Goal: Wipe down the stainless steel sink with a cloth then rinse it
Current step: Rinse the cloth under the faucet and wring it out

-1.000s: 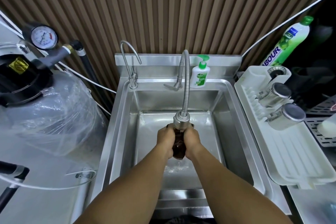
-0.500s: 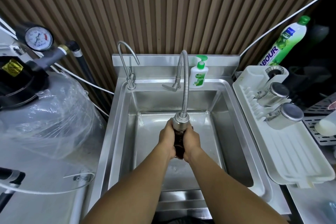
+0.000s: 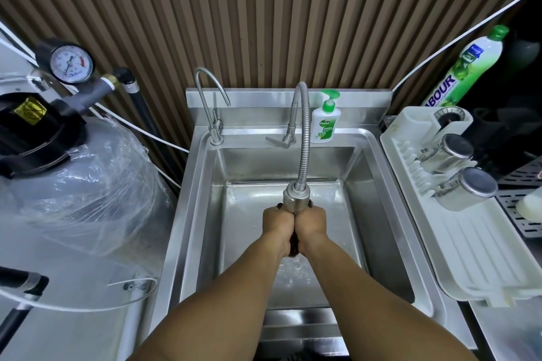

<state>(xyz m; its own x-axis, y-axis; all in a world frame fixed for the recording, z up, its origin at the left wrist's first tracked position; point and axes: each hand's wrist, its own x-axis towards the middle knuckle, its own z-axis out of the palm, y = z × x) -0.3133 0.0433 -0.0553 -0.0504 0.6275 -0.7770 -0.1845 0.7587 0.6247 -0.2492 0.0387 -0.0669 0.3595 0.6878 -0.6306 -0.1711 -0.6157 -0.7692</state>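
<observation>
A stainless steel sink point(image 3: 381, 184) fills the middle of the view. Over its basin my left hand point(image 3: 277, 224) and my right hand point(image 3: 312, 223) are pressed together, both gripping a dark brown cloth point(image 3: 294, 246) squeezed between them. Only a strip of the cloth shows between my palms. The head of the flexible spray faucet point(image 3: 296, 199) hangs just above my knuckles. Water splashes on the basin floor under my wrists.
A small gooseneck tap point(image 3: 209, 102) and a Dettol soap pump point(image 3: 325, 123) stand on the sink's back ledge. A white drying rack point(image 3: 484, 258) with two steel cups sits to the right. A plastic-wrapped tank point(image 3: 82, 184) with a pressure gauge stands to the left.
My hands have closed tighter together around the cloth, so less of it shows between them. They stay under the spray head.
</observation>
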